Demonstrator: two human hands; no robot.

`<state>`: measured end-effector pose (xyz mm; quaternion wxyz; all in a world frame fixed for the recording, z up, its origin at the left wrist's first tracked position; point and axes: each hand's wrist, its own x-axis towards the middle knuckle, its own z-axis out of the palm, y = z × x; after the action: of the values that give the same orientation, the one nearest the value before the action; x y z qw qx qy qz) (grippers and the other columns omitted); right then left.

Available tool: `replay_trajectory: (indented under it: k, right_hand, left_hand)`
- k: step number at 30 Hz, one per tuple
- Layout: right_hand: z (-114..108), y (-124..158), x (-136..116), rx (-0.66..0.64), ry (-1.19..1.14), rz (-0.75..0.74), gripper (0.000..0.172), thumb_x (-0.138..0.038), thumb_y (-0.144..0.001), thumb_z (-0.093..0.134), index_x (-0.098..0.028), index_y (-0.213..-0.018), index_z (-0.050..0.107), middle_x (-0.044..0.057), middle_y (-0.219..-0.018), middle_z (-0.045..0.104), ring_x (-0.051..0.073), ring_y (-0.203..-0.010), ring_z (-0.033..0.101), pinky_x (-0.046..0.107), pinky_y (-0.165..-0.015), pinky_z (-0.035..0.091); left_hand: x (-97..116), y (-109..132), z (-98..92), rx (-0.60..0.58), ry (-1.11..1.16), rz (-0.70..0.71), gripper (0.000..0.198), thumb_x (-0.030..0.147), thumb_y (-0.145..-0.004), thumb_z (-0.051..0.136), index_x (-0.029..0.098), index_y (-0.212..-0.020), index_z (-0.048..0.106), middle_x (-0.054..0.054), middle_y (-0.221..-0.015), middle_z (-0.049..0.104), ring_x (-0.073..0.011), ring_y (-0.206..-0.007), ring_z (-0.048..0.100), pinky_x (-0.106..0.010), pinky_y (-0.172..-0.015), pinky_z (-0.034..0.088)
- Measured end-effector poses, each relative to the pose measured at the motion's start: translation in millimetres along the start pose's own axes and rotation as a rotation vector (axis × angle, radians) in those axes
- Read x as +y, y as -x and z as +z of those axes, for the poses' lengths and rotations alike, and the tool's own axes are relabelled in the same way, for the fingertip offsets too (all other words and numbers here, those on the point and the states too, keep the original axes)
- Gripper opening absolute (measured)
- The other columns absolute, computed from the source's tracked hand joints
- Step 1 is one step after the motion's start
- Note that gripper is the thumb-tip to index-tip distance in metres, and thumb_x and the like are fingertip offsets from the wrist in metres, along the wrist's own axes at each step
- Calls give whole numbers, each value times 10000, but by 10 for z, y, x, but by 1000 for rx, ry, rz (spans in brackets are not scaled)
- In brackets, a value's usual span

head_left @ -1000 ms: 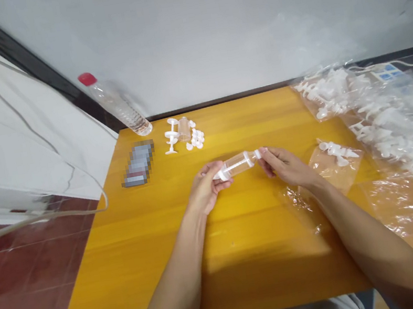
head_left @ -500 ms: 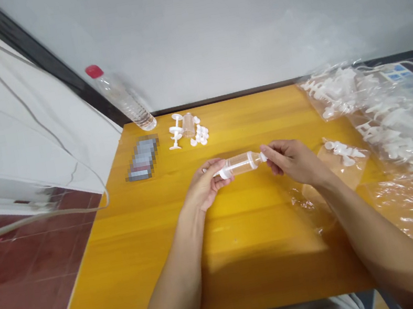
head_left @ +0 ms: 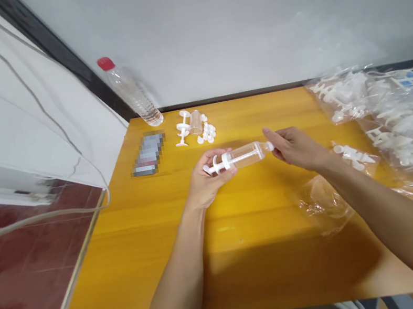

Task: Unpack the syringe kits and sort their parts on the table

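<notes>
Both hands hold one clear plastic syringe (head_left: 242, 155) sideways above the yellow table (head_left: 242, 222). My left hand (head_left: 208, 180) grips its plunger end, with the white plunger partly drawn out to the left. My right hand (head_left: 295, 147) pinches the white tip cap at the other end. A small heap of white plungers, caps and a clear barrel (head_left: 194, 127) lies at the back of the table beyond my hands.
A clear water bottle with a red cap (head_left: 132, 93) leans at the back left corner. A phone (head_left: 148, 153) lies beside it. Plastic bags of white syringe parts (head_left: 391, 116) cover the right side. A small open bag (head_left: 324, 197) lies under my right forearm.
The plunger now sticks out to the left of the barrel. Both hands have risen slightly, and the view has shifted so everything sits further right.
</notes>
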<state>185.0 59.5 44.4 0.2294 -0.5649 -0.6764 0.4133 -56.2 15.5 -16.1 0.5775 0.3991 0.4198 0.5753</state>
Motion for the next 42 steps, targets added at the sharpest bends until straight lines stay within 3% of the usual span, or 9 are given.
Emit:
replay_trajectory:
  k: [5,8,11,15,20,22,25,33,42]
  right_hand:
    - [155,-194,61,241,260,-317,674,-740,-990,331,-210,-575,290,-8,-533,301,99,-534,258,290,-573,244]
    - [184,-291,48,218,265,-453,625,-727,-975,394,-211,-624,413,3,-562,424,110,-552,340,284,-602,292]
    - [189,-364,13,202,164,-353,597,-758,-931,490,-203,-716,547,13,-595,530,120,-557,426,272,-590,336]
    - [198,-398,2,42,11,-74,698,-825,-933,419,-206,-611,446,-12,-513,421,97,-472,357,276,-506,280]
    - [103,-459,104,-97,-185,-180,585,-762,-954,492,-213,-755,471,-29,-605,481,94,-532,437,245,-550,378]
    - [18,-594,151,-67,-131,-212,491,-689,-969,544,-215,-843,504,-16,-673,562,107,-582,533,242,-600,439]
    - [-98,-970,138,11,108,-161,356,-549,-985,578,-207,-896,542,24,-789,663,124,-624,613,241,-605,457]
    - [-77,-2141,-210,-124,783,57,135,-297,-911,610,-167,-941,632,29,-677,695,165,-635,663,281,-738,526]
    - [111,-2447,-239,-194,783,121,170,-303,-897,661,-149,-848,711,74,-700,712,216,-749,732,304,-822,576]
  left_hand:
    - [-31,-126,-15,205,155,-350,388,338,-693,910,147,-940,679,-26,-764,730,-126,-569,688,-190,-517,568]
    - [-47,-184,-45,293,225,-500,284,324,-776,840,131,-879,658,-21,-708,702,-86,-472,623,-151,-423,506]
    - [-36,-178,-76,301,237,-407,339,312,-723,888,151,-891,641,-16,-762,718,-102,-551,668,-168,-489,557]
    - [-23,-139,-111,192,155,-83,529,215,-548,989,179,-970,671,-4,-937,757,-127,-800,732,-218,-737,632]
    - [-10,-201,-178,323,230,-308,373,270,-679,912,139,-926,666,-14,-780,738,-112,-593,697,-193,-565,610]
    - [12,-231,-196,402,285,-384,261,268,-775,832,125,-896,651,-11,-710,715,-92,-497,657,-157,-476,564]
    - [26,-239,-184,430,316,-280,221,238,-808,793,134,-917,631,-17,-750,739,-102,-497,682,-152,-462,562]
    - [-142,-207,-151,330,260,-157,576,359,-622,959,166,-1015,585,-1,-729,731,-142,-518,706,-189,-465,571]
    - [-120,-253,-229,357,311,-107,649,415,-598,972,168,-1040,566,-11,-752,735,-132,-519,697,-190,-474,567]
